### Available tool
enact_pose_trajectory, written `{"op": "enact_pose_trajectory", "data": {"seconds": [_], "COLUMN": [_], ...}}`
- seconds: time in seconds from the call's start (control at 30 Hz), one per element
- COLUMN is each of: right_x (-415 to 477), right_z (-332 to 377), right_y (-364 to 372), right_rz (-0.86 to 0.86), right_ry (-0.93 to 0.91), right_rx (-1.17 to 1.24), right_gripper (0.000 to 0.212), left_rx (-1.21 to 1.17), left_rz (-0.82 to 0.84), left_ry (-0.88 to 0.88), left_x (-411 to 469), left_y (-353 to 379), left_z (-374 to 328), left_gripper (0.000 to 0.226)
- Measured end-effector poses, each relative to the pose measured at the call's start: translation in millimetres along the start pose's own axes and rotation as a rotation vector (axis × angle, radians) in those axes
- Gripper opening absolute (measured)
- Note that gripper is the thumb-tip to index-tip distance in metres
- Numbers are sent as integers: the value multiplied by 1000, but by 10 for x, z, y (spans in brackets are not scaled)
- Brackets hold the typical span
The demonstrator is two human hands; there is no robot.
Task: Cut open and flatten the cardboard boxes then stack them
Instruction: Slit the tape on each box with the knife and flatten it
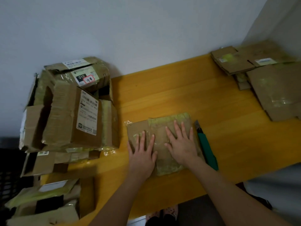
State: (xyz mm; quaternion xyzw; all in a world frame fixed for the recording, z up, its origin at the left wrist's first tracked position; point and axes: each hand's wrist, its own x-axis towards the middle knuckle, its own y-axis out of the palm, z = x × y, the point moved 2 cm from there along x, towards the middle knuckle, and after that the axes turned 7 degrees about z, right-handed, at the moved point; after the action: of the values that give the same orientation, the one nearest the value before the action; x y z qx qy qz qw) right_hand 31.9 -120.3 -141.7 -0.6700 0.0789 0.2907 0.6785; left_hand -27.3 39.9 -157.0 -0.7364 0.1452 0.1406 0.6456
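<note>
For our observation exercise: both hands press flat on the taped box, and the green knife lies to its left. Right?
No: the head view shows the green knife right of the taped box; left hand and right hand press flat on it.

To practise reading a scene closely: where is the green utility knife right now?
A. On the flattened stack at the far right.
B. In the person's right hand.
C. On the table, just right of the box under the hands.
C: the green utility knife lies on the table beside the box, while the left hand and right hand press flat on that box.
</note>
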Motion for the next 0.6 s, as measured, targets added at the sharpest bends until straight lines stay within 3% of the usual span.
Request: {"op": "enact_pose_trajectory", "data": {"seconds": [0.17, 0.4, 0.6], "right_x": [-220, -164, -163], "right_z": [84, 83, 97], "right_y": [308, 556, 505], "right_rz": [-31, -36, 37], "right_ry": [11, 47, 61], "right_rx": [22, 59, 27], "right_gripper": [86, 68, 75], "left_rx": [23, 48, 39], "left_rz": [80, 0, 131], "left_ry": [4, 26, 31], "left_x": [-93, -29, -3], "left_y": [57, 292, 243], "left_z": [16, 45, 49], "left_gripper": [74, 63, 66]}}
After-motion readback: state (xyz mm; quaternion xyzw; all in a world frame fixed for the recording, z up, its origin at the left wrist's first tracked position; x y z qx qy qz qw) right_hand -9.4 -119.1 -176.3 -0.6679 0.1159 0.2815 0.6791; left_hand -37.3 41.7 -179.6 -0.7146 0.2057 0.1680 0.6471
